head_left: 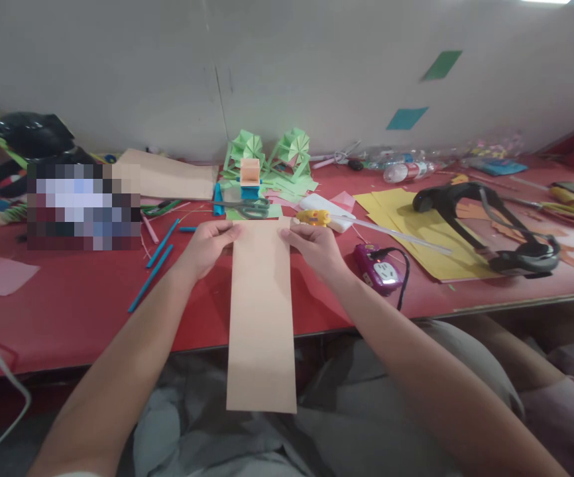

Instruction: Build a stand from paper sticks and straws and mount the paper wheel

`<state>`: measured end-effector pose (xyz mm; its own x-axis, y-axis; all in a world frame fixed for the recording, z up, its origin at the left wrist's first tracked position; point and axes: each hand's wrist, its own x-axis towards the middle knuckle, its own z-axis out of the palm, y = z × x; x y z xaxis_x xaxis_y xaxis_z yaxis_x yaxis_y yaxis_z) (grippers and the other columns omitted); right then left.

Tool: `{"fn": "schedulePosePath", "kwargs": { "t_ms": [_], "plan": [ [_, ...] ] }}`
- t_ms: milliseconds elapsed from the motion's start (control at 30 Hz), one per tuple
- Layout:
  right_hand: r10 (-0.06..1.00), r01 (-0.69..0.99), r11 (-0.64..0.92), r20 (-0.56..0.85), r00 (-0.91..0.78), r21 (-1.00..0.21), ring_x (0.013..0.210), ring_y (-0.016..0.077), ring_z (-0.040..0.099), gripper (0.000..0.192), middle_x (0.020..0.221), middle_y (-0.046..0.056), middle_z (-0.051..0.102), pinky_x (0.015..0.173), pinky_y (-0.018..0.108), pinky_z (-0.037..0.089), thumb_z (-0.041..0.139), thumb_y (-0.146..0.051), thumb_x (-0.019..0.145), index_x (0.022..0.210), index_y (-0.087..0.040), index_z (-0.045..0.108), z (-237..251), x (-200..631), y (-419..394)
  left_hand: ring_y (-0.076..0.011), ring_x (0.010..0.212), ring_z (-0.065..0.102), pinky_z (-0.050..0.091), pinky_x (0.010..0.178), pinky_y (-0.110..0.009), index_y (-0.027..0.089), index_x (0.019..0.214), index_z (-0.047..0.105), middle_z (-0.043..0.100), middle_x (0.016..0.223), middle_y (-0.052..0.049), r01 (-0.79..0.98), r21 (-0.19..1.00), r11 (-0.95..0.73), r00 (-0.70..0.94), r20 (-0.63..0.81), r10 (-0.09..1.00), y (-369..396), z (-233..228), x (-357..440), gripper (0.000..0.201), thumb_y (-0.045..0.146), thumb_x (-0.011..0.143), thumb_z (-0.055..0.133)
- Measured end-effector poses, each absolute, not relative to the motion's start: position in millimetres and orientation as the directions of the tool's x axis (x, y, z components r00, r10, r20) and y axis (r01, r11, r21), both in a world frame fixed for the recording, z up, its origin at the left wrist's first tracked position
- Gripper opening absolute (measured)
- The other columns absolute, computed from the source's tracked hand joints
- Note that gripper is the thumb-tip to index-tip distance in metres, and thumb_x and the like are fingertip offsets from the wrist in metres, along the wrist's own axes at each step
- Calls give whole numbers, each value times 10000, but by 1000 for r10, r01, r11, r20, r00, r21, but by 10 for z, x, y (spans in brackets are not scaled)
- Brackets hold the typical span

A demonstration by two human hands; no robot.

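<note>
With the left hand (208, 246) and right hand (317, 248) each pinching 1 far corner of the strip (261, 318), which overhangs the near edge of the table (200, 319), light, even pressure should keep it flat and clear of the glue gun (313, 217).

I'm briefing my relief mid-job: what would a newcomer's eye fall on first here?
First, the long, flat tan strip of paper or card in the centre, its far end held by the left hand and right hand. Next, the two pale-green folded-paper structures at the back, near the grey wall. Then the purple power socket block right of the strip, on the red tabletop.
</note>
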<state>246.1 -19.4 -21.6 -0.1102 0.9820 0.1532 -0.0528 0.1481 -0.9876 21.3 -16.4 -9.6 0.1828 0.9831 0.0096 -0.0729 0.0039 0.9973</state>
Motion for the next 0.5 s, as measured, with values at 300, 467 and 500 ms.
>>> {"fn": "schedulePosePath", "kwargs": {
  "t_ms": [300,467,500],
  "plan": [
    [976,-51,176,181,-117,-983,608,149,555,363,650,11,593,612,328,494,811,-548,702,672,-198,719,-230,2455,-186,-212,749,699,575,724,-326,155,850,777,762,817,-67,-67,996,-50,97,56,994,-123,-155,221,411,507,654,858],
    [962,46,255,249,-111,-966,613,142,523,397,630,6,582,586,302,458,776,-569,731,623,-198,685,-210,2436,-200,-171,648,646,550,647,-294,168,710,738,717,708,-29,-109,990,-93,-38,89,995,-125,-129,245,312,432,608,869],
    [961,48,260,254,-108,-964,617,141,521,394,630,5,581,589,300,456,775,-565,733,621,-198,682,-205,2430,-204,-168,635,640,546,637,-294,168,702,732,709,697,-27,-117,990,-84,-45,79,996,-122,-130,252,308,430,607,864]
  ]
}}
